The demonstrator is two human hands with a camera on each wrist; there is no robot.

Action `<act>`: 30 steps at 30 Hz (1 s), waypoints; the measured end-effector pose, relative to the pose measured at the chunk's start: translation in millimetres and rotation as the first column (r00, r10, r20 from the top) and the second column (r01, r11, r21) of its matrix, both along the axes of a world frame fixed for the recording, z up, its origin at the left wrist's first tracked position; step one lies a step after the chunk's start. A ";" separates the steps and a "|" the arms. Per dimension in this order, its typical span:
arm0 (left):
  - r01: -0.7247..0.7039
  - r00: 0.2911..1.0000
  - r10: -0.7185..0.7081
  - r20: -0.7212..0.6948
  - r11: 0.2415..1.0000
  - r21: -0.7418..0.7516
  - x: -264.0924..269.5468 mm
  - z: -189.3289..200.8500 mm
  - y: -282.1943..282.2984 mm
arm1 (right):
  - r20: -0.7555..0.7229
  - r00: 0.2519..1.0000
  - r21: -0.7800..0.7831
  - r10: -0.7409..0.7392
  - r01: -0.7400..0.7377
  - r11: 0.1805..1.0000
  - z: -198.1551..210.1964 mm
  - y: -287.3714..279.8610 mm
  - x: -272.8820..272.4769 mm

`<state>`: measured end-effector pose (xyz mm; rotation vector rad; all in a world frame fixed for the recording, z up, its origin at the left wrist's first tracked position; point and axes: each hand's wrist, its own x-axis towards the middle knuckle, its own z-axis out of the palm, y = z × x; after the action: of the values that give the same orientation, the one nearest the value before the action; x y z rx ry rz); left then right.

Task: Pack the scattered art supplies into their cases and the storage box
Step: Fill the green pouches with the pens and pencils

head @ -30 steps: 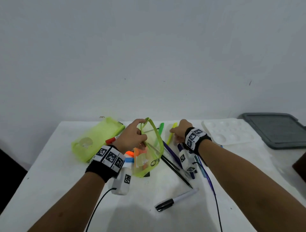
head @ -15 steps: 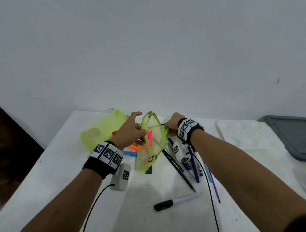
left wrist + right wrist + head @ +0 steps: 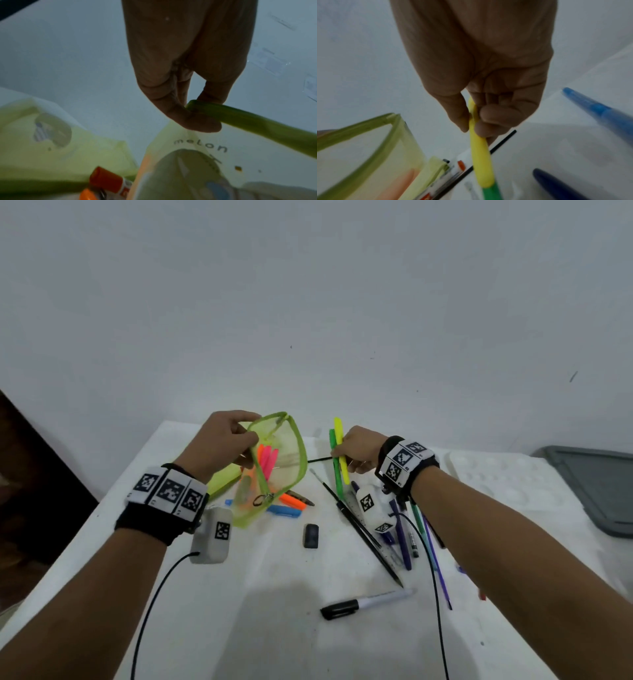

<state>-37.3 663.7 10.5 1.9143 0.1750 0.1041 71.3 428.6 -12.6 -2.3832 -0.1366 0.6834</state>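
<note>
My left hand pinches the rim of a lime-green zip pouch and holds it up with its mouth spread; pink and orange markers stand inside. The left wrist view shows thumb and finger pinching the green rim. My right hand grips a yellow marker and a green marker together, lifted just right of the pouch. In the right wrist view the yellow marker runs through curled fingers. A second lime case lies behind the pouch.
On the white table lie a black-capped marker, a black eraser, a long black pencil, a bunch of blue and purple pens, an orange marker and a blue one. A white palette and a grey lid sit right.
My right hand has lifted the yellow and green markers off the table, up beside the pouch. The left hand keeps the pouch raised, and pink markers now show inside it.
</note>
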 end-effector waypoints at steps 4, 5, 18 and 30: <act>-0.084 0.996 0.084 -0.004 0.996 0.036 -13.5 1.6 27.6 | -0.011 0.986 -0.050 0.165 -0.166 0.985 0.1 28.5 -20.2; -0.102 0.995 0.102 -0.009 0.994 0.049 -14.8 0.2 30.7 | -0.016 0.978 -0.071 0.206 -0.207 0.976 -2.1 34.6 -24.7; -0.106 0.985 0.116 -0.131 0.991 0.083 -40.2 -23.5 56.8 | 0.232 0.778 -0.544 0.583 -0.393 0.741 -21.1 107.0 -73.2; -0.018 0.993 0.019 -0.117 1.000 0.010 -32.1 -36.1 38.7 | 0.097 0.978 -0.264 0.184 -0.153 0.952 0.9 74.9 -53.7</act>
<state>-69.5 702.4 -25.6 1.9288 0.2719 0.0054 17.6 503.4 -11.7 -2.6848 -0.3253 0.6689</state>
